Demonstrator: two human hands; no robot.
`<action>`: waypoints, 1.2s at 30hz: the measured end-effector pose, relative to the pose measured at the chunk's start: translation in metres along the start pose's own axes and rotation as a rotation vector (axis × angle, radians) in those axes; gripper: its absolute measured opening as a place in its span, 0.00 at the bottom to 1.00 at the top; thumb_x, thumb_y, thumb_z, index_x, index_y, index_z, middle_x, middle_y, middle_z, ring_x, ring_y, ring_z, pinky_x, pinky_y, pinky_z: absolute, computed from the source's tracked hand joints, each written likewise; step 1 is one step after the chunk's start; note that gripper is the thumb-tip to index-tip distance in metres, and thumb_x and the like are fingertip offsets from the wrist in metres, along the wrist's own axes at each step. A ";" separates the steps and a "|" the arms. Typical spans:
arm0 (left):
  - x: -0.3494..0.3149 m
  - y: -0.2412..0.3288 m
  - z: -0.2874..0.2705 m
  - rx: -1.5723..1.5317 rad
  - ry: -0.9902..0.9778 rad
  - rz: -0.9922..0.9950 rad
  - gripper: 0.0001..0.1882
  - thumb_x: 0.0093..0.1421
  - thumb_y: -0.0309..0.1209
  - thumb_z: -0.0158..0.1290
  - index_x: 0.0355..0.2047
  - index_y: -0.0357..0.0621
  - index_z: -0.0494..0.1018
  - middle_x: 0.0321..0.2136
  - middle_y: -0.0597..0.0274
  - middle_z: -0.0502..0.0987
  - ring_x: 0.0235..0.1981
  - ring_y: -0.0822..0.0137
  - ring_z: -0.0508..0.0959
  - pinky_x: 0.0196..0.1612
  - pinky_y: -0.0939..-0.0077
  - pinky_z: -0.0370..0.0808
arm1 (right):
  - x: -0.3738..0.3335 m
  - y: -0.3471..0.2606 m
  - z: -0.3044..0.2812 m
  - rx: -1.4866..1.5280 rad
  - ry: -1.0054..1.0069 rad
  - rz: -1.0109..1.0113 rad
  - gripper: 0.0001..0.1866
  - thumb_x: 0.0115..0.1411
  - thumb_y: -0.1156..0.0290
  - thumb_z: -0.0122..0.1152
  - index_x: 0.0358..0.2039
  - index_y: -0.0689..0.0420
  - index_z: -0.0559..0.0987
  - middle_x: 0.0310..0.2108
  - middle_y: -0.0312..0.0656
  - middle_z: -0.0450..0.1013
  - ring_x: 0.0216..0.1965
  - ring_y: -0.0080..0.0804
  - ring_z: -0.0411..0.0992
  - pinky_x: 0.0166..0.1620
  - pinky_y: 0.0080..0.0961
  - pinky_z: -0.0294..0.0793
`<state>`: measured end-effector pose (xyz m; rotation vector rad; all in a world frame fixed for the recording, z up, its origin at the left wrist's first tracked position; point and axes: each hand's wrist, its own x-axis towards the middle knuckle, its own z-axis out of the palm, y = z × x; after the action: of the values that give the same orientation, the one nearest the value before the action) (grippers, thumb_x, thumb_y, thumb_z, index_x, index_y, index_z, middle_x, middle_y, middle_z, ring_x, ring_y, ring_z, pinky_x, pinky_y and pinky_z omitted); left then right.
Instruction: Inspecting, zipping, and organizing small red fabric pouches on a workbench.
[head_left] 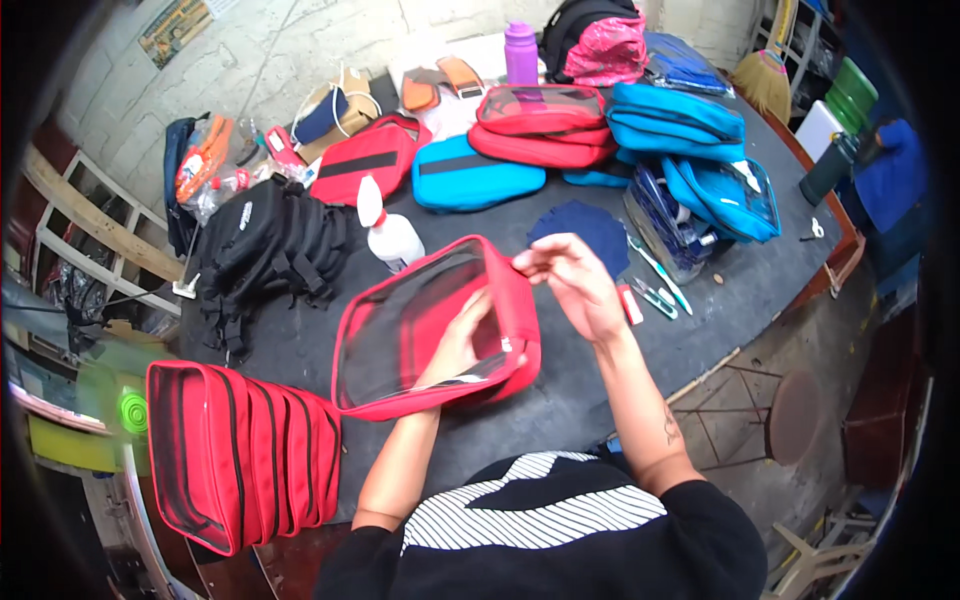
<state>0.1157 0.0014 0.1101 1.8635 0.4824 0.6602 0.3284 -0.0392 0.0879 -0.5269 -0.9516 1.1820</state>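
Seen from the head camera, looking down on a dark table [640,350].

Left hand [462,345] pushed inside a red pouch with a clear window [430,325], seen through the plastic; fingers spread loosely apart against the inside, clamped on nothing that can be made out. Right hand [572,280] at the pouch's upper right corner, thumb and fingertips [530,262] pinched together on the red edge there. Pouch itself lifted slightly and tilted, its lower edge near the table, directly in front of the striped shirt.

Just beyond the right fingertips, a dark blue fabric piece [590,228] flat on the table. Right of those fingers, near the wrist, a small red item [630,303] and a teal-handled tool [660,272]. Up and left of the left fingers, a white glue bottle [390,235] and a black backpack [270,245]. Down and left, well apart, a stack of red pouches [240,455] standing on edge. Far beyond both hands, piled red and blue bags [600,130] and a purple bottle [520,52].
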 end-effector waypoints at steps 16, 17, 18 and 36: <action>-0.003 0.026 -0.017 -1.001 0.142 -0.066 0.48 0.43 0.31 0.62 0.64 0.33 0.53 0.57 0.50 0.67 0.58 0.56 0.70 0.61 0.62 0.65 | 0.054 -0.043 0.063 -0.282 0.218 -0.061 0.06 0.58 0.75 0.64 0.36 0.60 0.77 0.31 0.33 0.75 0.33 0.16 0.71 0.40 0.16 0.71; -0.003 0.026 -0.016 -0.995 0.150 -0.073 0.47 0.44 0.30 0.62 0.64 0.33 0.53 0.57 0.50 0.68 0.58 0.57 0.70 0.61 0.62 0.65 | 0.056 -0.044 0.065 -0.300 0.192 -0.092 0.06 0.58 0.76 0.63 0.36 0.60 0.77 0.30 0.33 0.74 0.33 0.16 0.71 0.40 0.16 0.71; -0.002 0.026 -0.015 -0.971 0.156 -0.078 0.47 0.44 0.30 0.62 0.64 0.33 0.53 0.57 0.50 0.68 0.58 0.57 0.70 0.61 0.62 0.65 | 0.057 -0.045 0.067 -0.317 0.181 -0.094 0.06 0.58 0.76 0.63 0.35 0.60 0.77 0.30 0.32 0.74 0.32 0.16 0.71 0.40 0.16 0.71; -0.049 -0.033 -0.020 -0.675 0.078 -0.144 0.50 0.56 0.58 0.57 0.64 0.32 0.54 0.61 0.54 0.63 0.62 0.59 0.64 0.66 0.64 0.56 | 0.074 -0.050 -0.006 -0.554 0.374 -0.328 0.03 0.59 0.75 0.60 0.30 0.59 0.75 0.26 0.31 0.71 0.28 0.15 0.68 0.35 0.15 0.66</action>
<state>0.0647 -0.0017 0.0747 1.1614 0.3771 0.6934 0.3662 0.0147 0.1493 -0.9548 -0.9878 0.4888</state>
